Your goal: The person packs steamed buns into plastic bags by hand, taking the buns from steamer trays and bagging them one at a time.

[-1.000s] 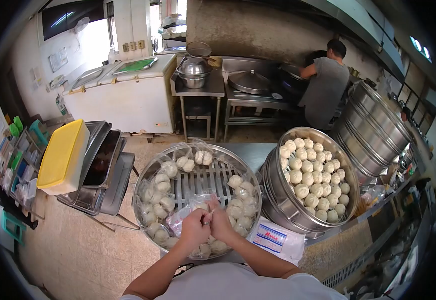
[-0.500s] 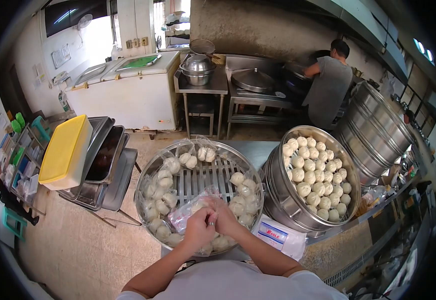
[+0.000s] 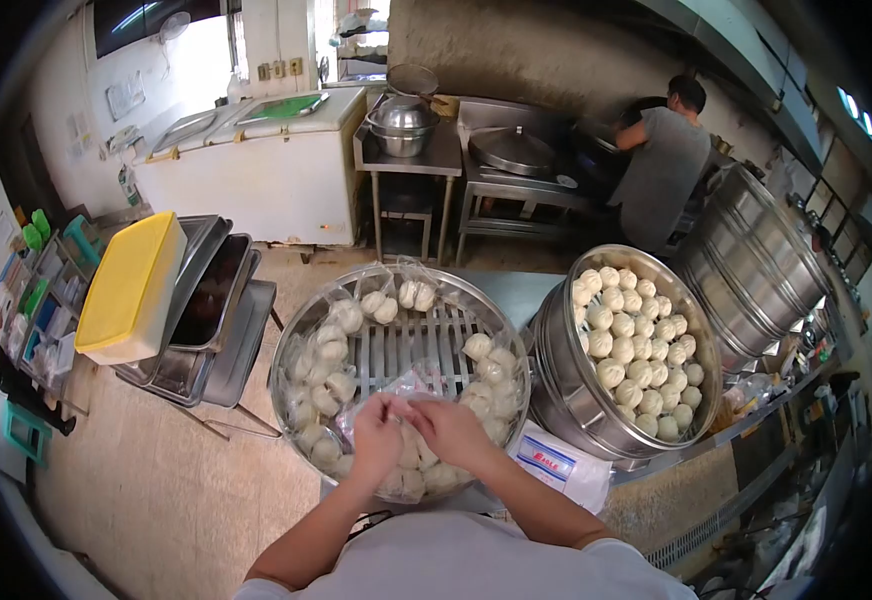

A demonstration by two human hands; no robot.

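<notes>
Close together over the front half of a round steamer tray (image 3: 278,385), my left hand (image 3: 378,436) and my right hand (image 3: 446,432) meet at the fingertips. Both are closed in a pinch on a thin clear plastic bag (image 3: 412,448), with pale steamed buns showing through it below my fingers. The exact grip is partly hidden by my knuckles. Just beyond my hands, crumpled printed plastic (image 3: 411,384) lies on the slats. Bagged buns (image 3: 331,350) line the tray's rim on the left, back and right.
Right of the tray stands a deep steamer (image 3: 556,385) full of unbagged buns (image 3: 636,350). A white plastic pack (image 3: 546,462) lies between them. Stacked steamers (image 3: 756,260) rise at far right. Trays and a yellow-lidded box (image 3: 131,285) are at left. A person (image 3: 666,165) stands at the stove.
My hands have drawn slightly back and apart, and the fingers now pinch the bag's upper part. The view has shifted a little. The person at the stove stays there.
</notes>
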